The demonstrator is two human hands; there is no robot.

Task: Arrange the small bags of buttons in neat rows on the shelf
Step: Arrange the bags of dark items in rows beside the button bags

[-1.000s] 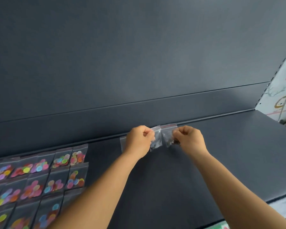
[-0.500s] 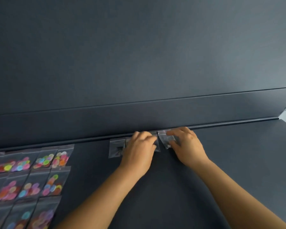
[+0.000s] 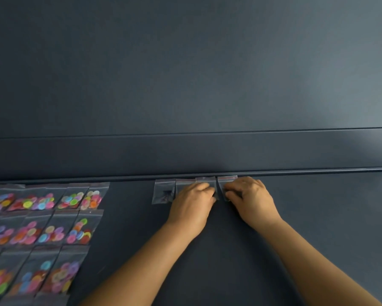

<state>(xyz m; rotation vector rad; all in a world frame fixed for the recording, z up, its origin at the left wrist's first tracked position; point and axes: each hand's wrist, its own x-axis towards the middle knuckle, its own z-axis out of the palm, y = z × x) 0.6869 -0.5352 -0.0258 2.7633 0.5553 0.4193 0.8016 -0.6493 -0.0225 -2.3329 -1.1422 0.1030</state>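
Note:
Several small clear bags of dark buttons lie side by side along the back edge of the dark shelf [image 3: 318, 217]. The leftmost one [image 3: 163, 192] lies free. My left hand [image 3: 193, 206] rests palm down on the two middle bags [image 3: 205, 180], fingers curled over them. My right hand [image 3: 249, 199] presses on the rightmost bag [image 3: 226, 181], covering most of it. Rows of bags with bright coloured buttons [image 3: 73, 199] fill the shelf's left part.
The shelf's dark back wall [image 3: 185, 85] rises straight behind the bags, with a raised strip [image 3: 296, 151] along its foot. Bare shelf surface lies between the coloured rows and my hands and stretches to the right.
My hands have lowered the dark-button bags from a lifted pinch onto the shelf and now press them flat in a row against the back edge. The view has shifted left.

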